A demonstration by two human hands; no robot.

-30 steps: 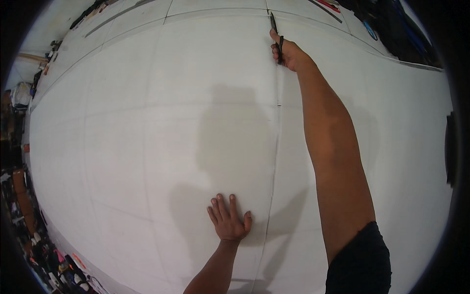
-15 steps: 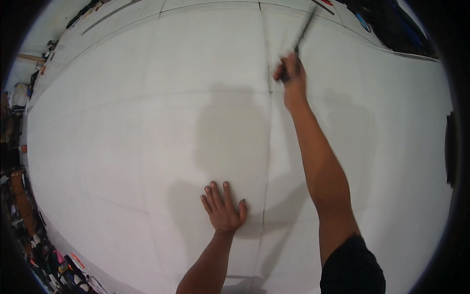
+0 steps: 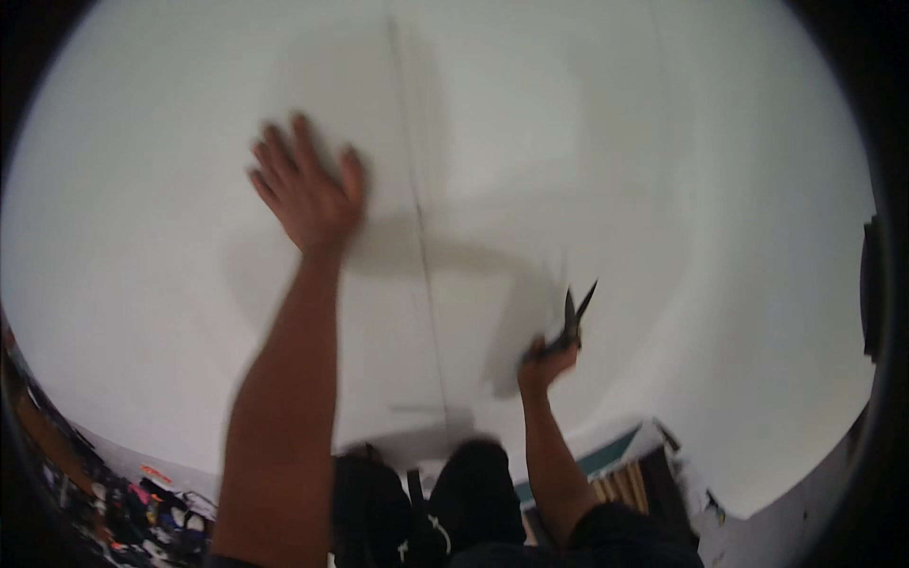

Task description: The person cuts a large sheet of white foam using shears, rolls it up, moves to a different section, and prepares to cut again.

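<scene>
Large white sheet (image 3: 663, 189) is seen spread over the work surface, filling nearly the whole view; a thin dark line (image 3: 417, 237) is run down it from far edge toward near edge, approx. centre. Left hand (image 3: 308, 189) is laid flat on the sheet just left of the line, palm down, fingers spread open, nothing gripped; forearm is extended up from the near edge. Right hand (image 3: 547, 364) is held closer to the near edge, right of the line, fingers closed round the handles of dark scissors (image 3: 573, 317). Scissor blades are parted in a narrow V, tips pointed up and away from the body. Whether blades touch the sheet: cannot be told, pic is motion-blurred. Hand shadows are cast on the sheet betw. the two hands. Dark clothing (image 3: 436, 511) is seen at the bottom centre, at the sheet's near edge. Cluttered coloured items (image 3: 142, 502) are seen off the near-left corner, too small to be identified. Wooden slats (image 3: 620, 488) and a teal strip (image 3: 606, 454) are noted beyond the near-right edge.
</scene>
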